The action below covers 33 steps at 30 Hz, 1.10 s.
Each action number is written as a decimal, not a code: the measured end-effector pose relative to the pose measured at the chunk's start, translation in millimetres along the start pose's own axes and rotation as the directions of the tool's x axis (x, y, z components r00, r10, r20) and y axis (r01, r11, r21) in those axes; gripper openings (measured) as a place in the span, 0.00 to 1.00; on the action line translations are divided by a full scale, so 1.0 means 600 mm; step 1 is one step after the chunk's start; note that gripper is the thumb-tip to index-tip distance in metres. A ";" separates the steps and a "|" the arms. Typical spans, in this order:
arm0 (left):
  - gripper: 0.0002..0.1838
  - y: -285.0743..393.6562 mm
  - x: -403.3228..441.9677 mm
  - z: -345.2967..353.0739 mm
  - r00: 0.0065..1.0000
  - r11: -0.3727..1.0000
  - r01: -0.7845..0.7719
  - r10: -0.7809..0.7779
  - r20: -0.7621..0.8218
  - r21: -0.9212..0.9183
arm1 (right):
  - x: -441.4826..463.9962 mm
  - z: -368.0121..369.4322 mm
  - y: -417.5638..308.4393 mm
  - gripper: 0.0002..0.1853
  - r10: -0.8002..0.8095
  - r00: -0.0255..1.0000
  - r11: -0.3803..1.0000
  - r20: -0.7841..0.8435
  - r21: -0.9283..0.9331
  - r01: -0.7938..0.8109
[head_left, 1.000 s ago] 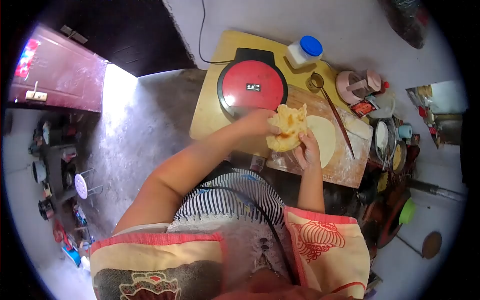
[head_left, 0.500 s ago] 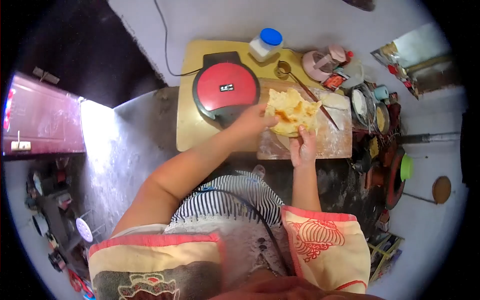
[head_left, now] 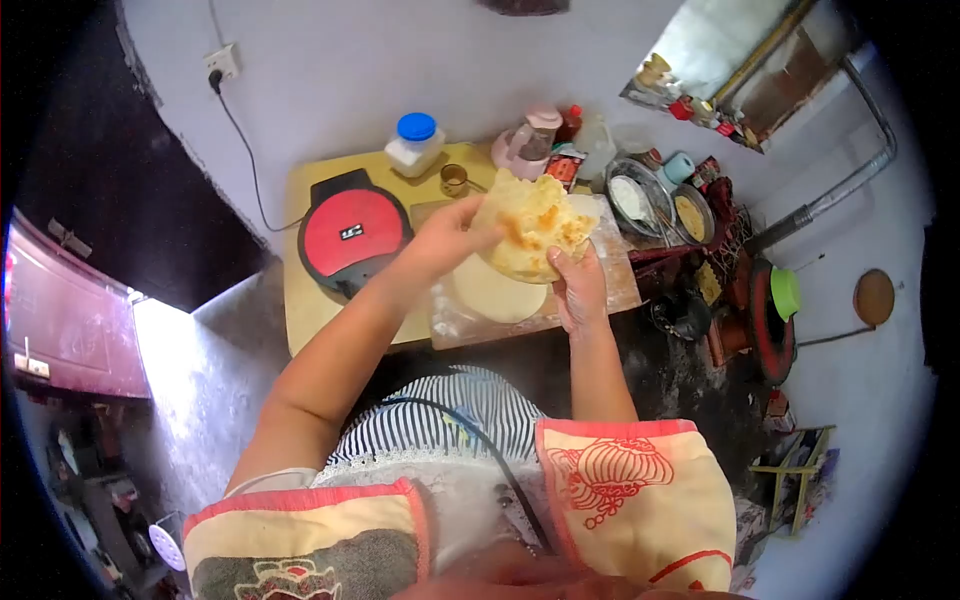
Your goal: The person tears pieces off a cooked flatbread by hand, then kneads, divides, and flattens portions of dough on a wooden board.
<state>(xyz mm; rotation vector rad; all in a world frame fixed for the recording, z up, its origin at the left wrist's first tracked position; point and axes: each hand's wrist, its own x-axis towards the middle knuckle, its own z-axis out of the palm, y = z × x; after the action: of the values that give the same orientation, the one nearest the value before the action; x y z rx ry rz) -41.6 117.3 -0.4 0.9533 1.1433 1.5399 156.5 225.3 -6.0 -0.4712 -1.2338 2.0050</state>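
Note:
A browned flatbread with a ragged upper edge is held up between my two hands. My left hand grips its left side, fingers partly hidden behind it. At the lower right edge, my right hand pinches it with the thumb in front. Below the bread, a round of raw dough lies on a floured wooden board. To the left sits a closed red electric griddle on the yellow table.
Behind the board stand a blue-lidded jar, a small strainer cup and a pink blender. Metal bowls are at the right. A power cord runs from the wall to the griddle. A green bowl is farther right.
The view has swung right, so the table and griddle appear farther left. Both hands still hold the flatbread, which has shifted left in view, over the dough.

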 end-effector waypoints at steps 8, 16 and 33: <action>0.26 -0.010 0.057 0.149 0.988 0.907 0.082 -0.018 0.156 -0.413 | -0.031 -0.120 -0.100 0.22 -0.216 0.965 0.972 -0.146 -0.130 0.198; 0.15 -0.115 0.069 0.283 0.970 0.968 0.204 -0.220 -0.104 -0.144 | -0.068 -0.205 -0.097 0.22 -0.122 0.961 0.992 -0.247 -0.021 0.121; 0.18 -0.149 0.073 0.231 0.894 0.839 0.447 -0.429 -0.131 0.310 | -0.092 -0.230 0.008 0.22 -0.016 0.868 0.996 -0.496 -0.089 -0.033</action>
<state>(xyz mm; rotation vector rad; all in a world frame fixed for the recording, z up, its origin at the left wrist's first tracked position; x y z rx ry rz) 100.1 198.8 -49.6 0.7904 1.5742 1.0226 279.0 268.1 -78.9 -0.9738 -0.9977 1.6821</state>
